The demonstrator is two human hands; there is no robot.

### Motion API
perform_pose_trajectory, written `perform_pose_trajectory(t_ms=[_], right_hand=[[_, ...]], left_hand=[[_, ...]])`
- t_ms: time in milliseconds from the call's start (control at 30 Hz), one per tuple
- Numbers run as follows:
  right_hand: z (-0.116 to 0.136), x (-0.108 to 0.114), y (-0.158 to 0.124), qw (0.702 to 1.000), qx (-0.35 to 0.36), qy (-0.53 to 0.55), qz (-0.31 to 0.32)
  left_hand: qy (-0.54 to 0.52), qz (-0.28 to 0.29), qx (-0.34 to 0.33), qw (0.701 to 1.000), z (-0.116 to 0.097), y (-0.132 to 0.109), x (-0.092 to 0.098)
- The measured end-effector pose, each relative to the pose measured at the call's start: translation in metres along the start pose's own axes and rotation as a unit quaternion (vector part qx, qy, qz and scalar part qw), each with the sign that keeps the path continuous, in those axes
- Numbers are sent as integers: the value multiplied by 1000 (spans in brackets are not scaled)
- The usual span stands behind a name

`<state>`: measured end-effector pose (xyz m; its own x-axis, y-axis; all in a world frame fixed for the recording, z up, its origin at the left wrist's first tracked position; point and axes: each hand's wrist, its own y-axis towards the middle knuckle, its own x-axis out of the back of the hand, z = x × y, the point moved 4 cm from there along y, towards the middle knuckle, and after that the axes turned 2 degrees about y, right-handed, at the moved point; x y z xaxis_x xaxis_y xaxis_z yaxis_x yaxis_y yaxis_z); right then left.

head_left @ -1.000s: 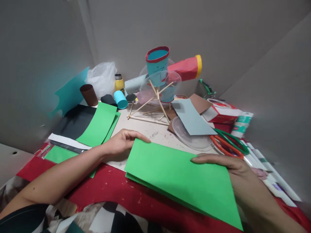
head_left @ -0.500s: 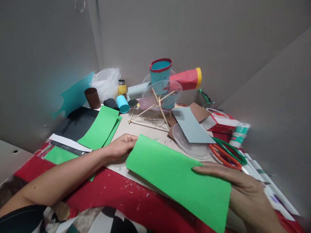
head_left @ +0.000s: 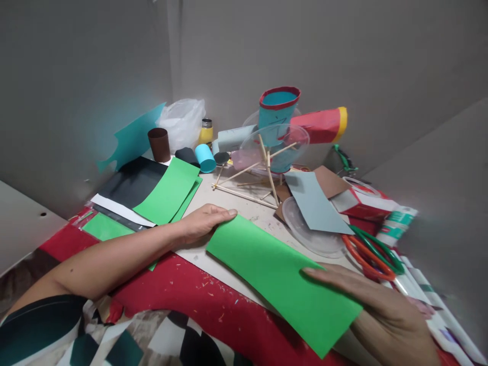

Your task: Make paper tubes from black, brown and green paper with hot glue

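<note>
A rectangular sheet of green paper (head_left: 274,269) is held up between both hands over the near edge of the white board (head_left: 198,254). My left hand (head_left: 206,222) pinches its upper left corner, thumb along the top edge. At the other end, my right hand (head_left: 385,310) grips the sheet with the thumb on its face and the fingers hidden behind. The sheet bends slightly along its length. Beyond it stands a frame of wooden sticks (head_left: 269,173) with clear plastic discs, carrying a blue paper cup (head_left: 280,114) with a red rim and a red paper cup (head_left: 318,126) with a yellow rim.
Green paper pieces (head_left: 170,188) and a black sheet (head_left: 131,180) lie at left. A brown paper tube (head_left: 159,145) and plastic bag (head_left: 185,124) stand behind. At right are a grey card (head_left: 318,203), clear lid (head_left: 310,236), scissors (head_left: 375,254) and a tube (head_left: 398,223).
My left thumb has come onto the front of the green paper's corner. The sheet now tilts more steeply down to the right. The camera view has shifted slightly left.
</note>
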<state>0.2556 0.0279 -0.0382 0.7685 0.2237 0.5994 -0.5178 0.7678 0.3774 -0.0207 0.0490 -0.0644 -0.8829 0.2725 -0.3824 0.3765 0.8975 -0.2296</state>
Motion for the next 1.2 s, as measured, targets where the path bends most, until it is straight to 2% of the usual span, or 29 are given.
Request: perform_pose_trajectory(t_ms=[133, 300, 533, 733, 833, 933, 1000, 1067, 1133, 1200], right_hand=[[0, -4, -1, 1000, 2, 2, 29], [10, -6, 4, 998, 60, 12, 33], [17, -9, 7, 995, 98, 14, 23], [22, -13, 6, 992, 104, 3, 69], [20, -8, 2, 992, 41, -33, 110], [12, 7, -2, 993, -32, -13, 114], [5, 16, 0, 991, -69, 74, 89], [-1, 19, 6, 974, -119, 186, 53], [-4, 12, 12, 946, -176, 271, 27], [-3, -2, 17, 919, -229, 318, 36]], left_hand=[[-15, -17, 6, 1000, 4, 2, 3], [-24, -32, 15, 999, 5, 4, 6], [-14, -39, 34, 999, 3, 1, 5], [-7, -40, 42, 998, 3, 2, 9], [3, -59, 37, 998, 1, 3, 14], [-6, -80, 23, 997, -1, 4, 18], [-10, -77, 23, 997, -1, 4, 17], [-2, -56, 33, 998, 0, 3, 13], [12, -24, 45, 999, 1, 0, 6], [25, 1, 54, 998, 3, -3, -3]])
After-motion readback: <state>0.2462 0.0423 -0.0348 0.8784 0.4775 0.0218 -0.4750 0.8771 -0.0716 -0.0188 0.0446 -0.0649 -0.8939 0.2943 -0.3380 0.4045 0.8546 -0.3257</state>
